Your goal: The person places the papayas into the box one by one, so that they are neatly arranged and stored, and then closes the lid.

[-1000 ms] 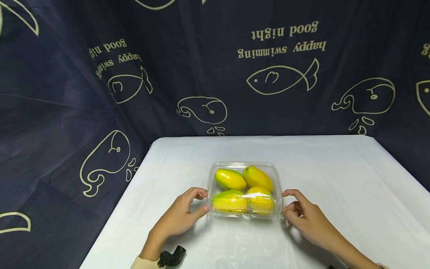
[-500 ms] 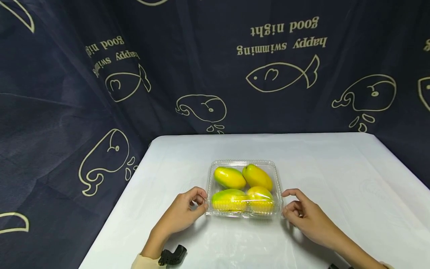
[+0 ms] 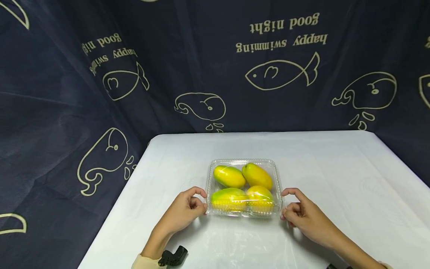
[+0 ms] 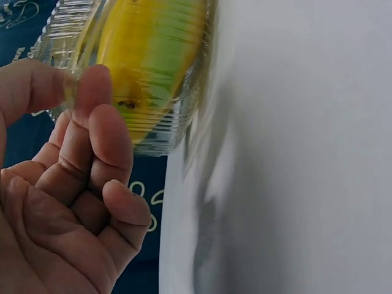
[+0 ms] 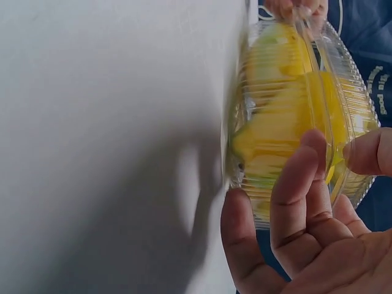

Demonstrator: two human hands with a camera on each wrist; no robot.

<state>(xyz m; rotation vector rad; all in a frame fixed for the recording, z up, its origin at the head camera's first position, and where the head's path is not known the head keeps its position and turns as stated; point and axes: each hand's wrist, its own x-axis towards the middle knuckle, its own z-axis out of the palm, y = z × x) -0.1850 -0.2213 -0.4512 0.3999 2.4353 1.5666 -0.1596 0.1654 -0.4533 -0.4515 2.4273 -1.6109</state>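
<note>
A clear plastic clamshell box (image 3: 243, 215) sits on the white table with its lid down. Inside lie several yellow-green mangoes (image 3: 256, 176). At the box's left side my left hand (image 3: 183, 211) pinches the rim between thumb and fingertips; the left wrist view shows the ribbed wall (image 4: 162, 131) just beyond these fingers. Opposite it, my right hand (image 3: 307, 216) pinches the right side of the rim, its other fingers loosely bent. In the right wrist view, fingertips (image 5: 297, 171) overlap the box's side, and the left hand shows at the far end.
The white-covered table (image 3: 336, 168) extends around the box on all sides. A dark blue curtain (image 3: 201, 56) with fish and whale outlines hangs behind it and along the left. A black strap mount (image 3: 173, 257) sits on the left wrist.
My left thumb has moved in to the box's rim. The right fingers have drawn slightly closer to its side. The whole head view has shifted a little, with the box slightly higher in it.
</note>
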